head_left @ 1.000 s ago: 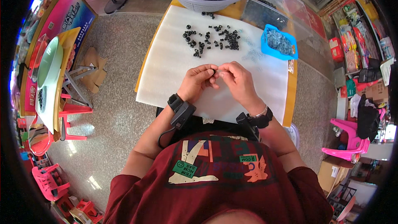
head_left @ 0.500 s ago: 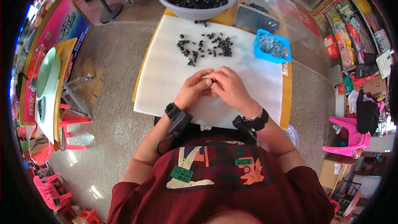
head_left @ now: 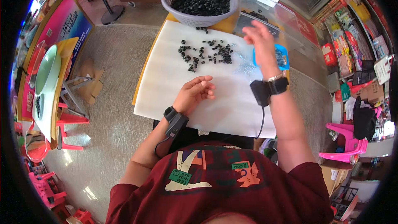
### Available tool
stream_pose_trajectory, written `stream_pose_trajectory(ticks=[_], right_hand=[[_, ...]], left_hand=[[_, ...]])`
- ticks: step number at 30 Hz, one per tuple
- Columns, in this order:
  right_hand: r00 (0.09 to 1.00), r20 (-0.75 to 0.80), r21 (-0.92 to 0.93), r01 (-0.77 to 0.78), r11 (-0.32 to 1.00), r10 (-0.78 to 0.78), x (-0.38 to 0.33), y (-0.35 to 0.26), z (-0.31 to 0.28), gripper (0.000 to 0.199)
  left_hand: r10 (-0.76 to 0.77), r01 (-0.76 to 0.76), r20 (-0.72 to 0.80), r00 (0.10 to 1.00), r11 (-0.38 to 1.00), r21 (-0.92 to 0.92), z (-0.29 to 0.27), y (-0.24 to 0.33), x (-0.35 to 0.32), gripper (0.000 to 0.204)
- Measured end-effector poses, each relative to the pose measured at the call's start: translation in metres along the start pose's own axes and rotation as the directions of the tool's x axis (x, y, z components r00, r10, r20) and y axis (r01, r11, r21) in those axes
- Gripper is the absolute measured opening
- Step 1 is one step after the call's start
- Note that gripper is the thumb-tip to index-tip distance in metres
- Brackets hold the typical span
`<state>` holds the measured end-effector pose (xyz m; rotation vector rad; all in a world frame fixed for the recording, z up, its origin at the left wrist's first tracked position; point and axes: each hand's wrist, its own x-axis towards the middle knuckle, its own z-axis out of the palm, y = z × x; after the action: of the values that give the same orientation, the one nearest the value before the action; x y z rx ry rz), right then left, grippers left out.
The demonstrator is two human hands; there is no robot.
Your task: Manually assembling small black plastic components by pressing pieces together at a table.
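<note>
My left hand (head_left: pixel 194 93) hovers over the near part of the white sheet (head_left: pixel 166 95), fingers loosely curled and apart, with nothing visible in it. Raised at the right, my right hand (head_left: pixel 262 45) is open, its fingers stretched toward the clear plastic bin (head_left: pixel 259 25). It partly covers a blue tray (head_left: pixel 283 49) of tiny shiny metal pieces. Small black knob-like parts (head_left: pixel 224 54) lie scattered across the middle of the sheet. Beside them, toward the tray, tiny silvery pieces (head_left: pixel 247 65) are spread loosely. Some black parts show inside the clear bin.
A grey basket (head_left: pixel 168 6) heaped with black parts stands at the table's far edge. To the left are a side table with a green basin (head_left: pixel 48 69) and a fan base (head_left: pixel 112 14). A pink chair (head_left: pixel 344 139) and stocked shelves stand on the right.
My hands have parted. The right one has swung up and right from the left hand to beside the bin and tray; the left stays low, its fingers loosened.
</note>
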<state>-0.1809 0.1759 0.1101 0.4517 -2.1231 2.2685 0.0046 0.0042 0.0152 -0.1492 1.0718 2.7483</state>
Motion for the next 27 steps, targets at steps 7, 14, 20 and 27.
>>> stream_pose_trajectory(ticks=[7, 14, 20, 27], right_hand=[[0.889, 0.458, -0.448, 0.242, 0.861, -0.012, -0.043, 0.060, 0.055, 0.013], [0.675, 0.709, -0.466, 0.665, 0.584, -0.203, -0.033, 0.085, 0.077, 0.021], [0.821, 0.564, -0.437, 0.388, 0.812, -0.089, -0.054, 0.056, 0.067, 0.013], [0.852, 0.510, -0.399, 0.357, 0.844, -0.119, -0.105, 0.025, 0.051, 0.015]], left_hand=[[-0.023, 0.023, 0.019, 1.000, 1.000, -0.004, 0.001, 0.002, 0.002, 0.030], [-0.002, 0.002, 0.018, 1.000, 0.999, -0.034, -0.007, -0.003, 0.002, 0.031], [0.049, -0.051, -0.022, 0.999, 0.992, -0.112, -0.008, -0.005, 0.002, 0.029], [0.170, -0.181, -0.080, 0.982, 0.970, -0.161, -0.009, -0.009, 0.010, 0.025]])
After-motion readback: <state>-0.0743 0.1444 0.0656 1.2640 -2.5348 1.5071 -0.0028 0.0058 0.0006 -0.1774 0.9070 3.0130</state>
